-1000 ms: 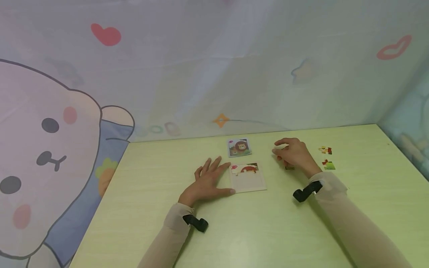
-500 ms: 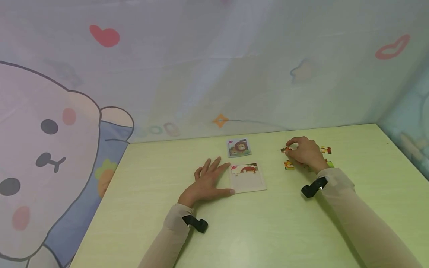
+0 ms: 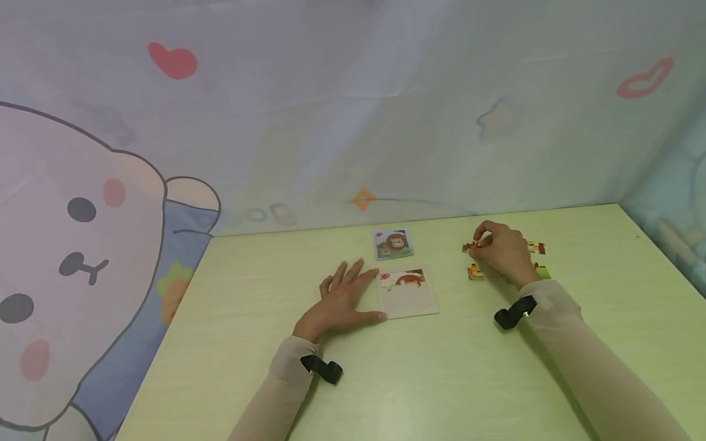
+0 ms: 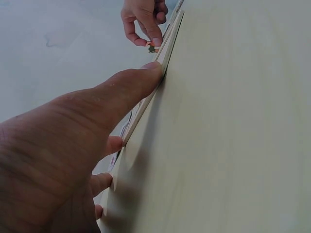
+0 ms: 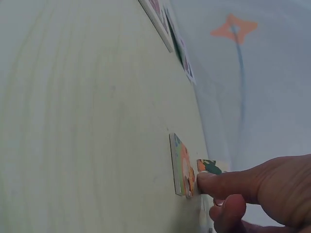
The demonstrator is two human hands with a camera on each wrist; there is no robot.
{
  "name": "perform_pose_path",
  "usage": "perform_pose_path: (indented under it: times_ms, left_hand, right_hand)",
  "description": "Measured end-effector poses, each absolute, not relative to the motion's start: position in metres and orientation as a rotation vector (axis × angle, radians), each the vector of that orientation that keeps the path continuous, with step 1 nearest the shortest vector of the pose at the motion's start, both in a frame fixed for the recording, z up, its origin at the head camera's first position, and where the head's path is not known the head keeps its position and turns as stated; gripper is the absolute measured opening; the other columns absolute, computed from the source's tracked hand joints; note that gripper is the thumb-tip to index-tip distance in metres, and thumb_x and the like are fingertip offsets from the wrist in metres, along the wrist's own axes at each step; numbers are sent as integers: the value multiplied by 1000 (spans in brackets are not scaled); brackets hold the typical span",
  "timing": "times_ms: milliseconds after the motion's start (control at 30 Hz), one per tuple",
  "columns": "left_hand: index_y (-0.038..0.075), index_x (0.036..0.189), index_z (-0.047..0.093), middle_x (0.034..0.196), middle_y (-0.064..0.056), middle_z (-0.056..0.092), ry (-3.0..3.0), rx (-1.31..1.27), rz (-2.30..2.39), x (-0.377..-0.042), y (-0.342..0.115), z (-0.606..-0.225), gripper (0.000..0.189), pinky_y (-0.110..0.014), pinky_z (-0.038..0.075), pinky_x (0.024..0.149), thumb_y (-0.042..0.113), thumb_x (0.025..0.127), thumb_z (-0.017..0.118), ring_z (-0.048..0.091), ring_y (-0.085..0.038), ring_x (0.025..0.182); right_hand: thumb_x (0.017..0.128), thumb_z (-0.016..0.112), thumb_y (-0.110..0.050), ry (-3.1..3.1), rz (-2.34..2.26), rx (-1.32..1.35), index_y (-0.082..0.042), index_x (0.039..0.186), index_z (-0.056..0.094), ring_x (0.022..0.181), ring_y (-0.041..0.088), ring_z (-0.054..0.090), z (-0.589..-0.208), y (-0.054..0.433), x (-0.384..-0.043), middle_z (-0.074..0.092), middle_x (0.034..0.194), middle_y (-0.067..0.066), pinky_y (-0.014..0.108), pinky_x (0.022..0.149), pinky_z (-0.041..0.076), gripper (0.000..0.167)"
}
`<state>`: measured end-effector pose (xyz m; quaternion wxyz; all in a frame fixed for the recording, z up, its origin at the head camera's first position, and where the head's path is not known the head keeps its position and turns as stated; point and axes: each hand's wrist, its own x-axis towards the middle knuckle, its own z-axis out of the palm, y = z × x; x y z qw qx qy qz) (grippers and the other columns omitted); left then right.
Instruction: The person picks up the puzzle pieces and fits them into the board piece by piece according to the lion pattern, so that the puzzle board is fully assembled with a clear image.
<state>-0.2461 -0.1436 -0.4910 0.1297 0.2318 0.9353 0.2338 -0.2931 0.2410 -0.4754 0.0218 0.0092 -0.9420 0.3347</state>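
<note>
My right hand (image 3: 503, 251) pinches a small jigsaw puzzle piece (image 5: 210, 166) between thumb and forefinger, at the table's back right. In the left wrist view that piece shows green and orange, tilted up. Just nearer lies another puzzle piece (image 3: 475, 272) with an orange and yellow print. My left hand (image 3: 342, 304) lies with fingers spread at the left side of a white puzzle tray (image 3: 408, 303). Its thumb touches the tray's lower left corner, the forefinger its upper left one. Joined pieces (image 3: 407, 279) fill the tray's top strip, showing a brown mane.
Behind the tray lies a picture card (image 3: 393, 244) of a lion. To the right of my right hand are a red-and-yellow piece (image 3: 537, 247) and a green piece (image 3: 543, 272), partly hidden. A printed curtain (image 3: 331, 122) hangs along the table's back edge.
My right hand has moved right and slightly back, and its thumb and forefinger have come together on a puzzle piece. The left hand and the tray have stayed put.
</note>
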Motion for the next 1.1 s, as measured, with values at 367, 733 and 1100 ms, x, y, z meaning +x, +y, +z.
perform_pose_path:
  times_ms: [367, 733, 1100]
  left_hand:
    - [38, 171, 28, 185, -2, 4, 2715, 683, 667, -245, -143, -489, 96, -70, 3, 129, 68, 92, 72, -7, -37, 171]
    - [37, 171, 28, 185, -2, 4, 2715, 683, 670, -245, -145, -488, 96, -71, 4, 129, 68, 92, 72, -6, -39, 171]
    - [38, 170, 29, 185, -2, 5, 2713, 694, 680, -245, -144, -489, 95, -71, 4, 128, 68, 92, 72, -6, -38, 171]
  right_hand:
    - [97, 81, -19, -2759, 1247, 122, -8, 114, 75, 65, 16, 70, -479, 235, -291, 81, 110, 26, 29, 58, 50, 21]
    - [95, 84, -29, -2770, 1441, 94, -16, 118, 80, 57, 14, 57, -469, 210, -277, 82, 103, 17, 28, 53, 45, 27]
    - [94, 85, -26, -2781, 1727, 225, -12, 117, 80, 56, 18, 56, -473, 181, -263, 78, 83, 15, 29, 57, 42, 27]
